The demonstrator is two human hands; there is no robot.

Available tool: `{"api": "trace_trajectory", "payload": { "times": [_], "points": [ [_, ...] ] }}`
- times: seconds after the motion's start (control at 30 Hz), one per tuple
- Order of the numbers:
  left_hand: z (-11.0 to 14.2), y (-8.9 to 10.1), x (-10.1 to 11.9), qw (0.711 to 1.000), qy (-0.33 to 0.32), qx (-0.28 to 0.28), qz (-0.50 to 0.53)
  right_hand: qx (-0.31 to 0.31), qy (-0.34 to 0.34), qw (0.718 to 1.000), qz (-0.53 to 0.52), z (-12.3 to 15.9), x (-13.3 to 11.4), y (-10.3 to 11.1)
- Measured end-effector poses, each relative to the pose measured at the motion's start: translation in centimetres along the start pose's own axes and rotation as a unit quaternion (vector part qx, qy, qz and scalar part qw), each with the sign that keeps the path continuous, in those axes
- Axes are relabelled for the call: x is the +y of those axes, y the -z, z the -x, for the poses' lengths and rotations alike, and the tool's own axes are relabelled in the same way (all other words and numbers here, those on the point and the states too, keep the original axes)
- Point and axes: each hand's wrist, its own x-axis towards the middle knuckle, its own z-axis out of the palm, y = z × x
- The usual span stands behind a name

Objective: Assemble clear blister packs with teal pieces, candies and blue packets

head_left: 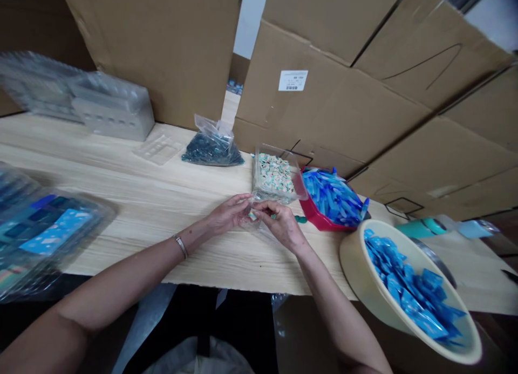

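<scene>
Left grip (227,213) and right grip (281,225), centre of the frame, pinch a small clear plastic packet (253,216): likely light and slippery; hold by its edges.

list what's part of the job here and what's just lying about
In use: left hand, right hand, small patterned sachet, clear box of patterned sachets.
Lying about: red bowl of blue packets, cream bowl of blue packets, bag of teal pieces, clear plastic trays.

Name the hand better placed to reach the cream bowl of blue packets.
Probably the right hand: it sits nearer the cream bowl, while the left hand lies farther off.
</scene>
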Motion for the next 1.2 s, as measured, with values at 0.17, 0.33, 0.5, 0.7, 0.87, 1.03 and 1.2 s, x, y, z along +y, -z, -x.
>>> {"api": "trace_trajectory", "payload": {
  "times": [0.17,0.33,0.5,0.7,0.87,1.03,1.2],
  "points": [
    [0.1,-0.4,-0.4,1.0,-0.001,0.008,0.008,-0.012,0.055,0.995,0.077,0.7,0.0,-1.0],
    [0.2,-0.7,-0.7,1.0,-0.007,0.023,-0.016,0.026,0.098,0.987,0.124,1.4,-0.4,-2.0],
    [0.1,-0.4,-0.7,1.0,-0.004,0.01,-0.01,0.048,0.058,0.995,0.068,1.4,0.3,-2.2],
    [0.0,-0.3,-0.5,1.0,-0.011,0.0,-0.005,0.037,0.055,0.994,0.087,1.0,0.1,-0.6],
    [0.0,-0.5,-0.5,1.0,-0.015,0.002,-0.012,0.022,0.08,0.98,0.183,1.1,-0.8,-1.2],
    [0.0,-0.6,-0.4,1.0,-0.022,-0.003,-0.012,0.015,0.069,0.969,0.235,1.1,-1.0,-2.1],
    [0.2,-1.0,-0.1,1.0,-0.014,0.02,-0.009,0.045,0.059,0.956,0.283,1.4,-1.0,-2.9]
  ]
}}
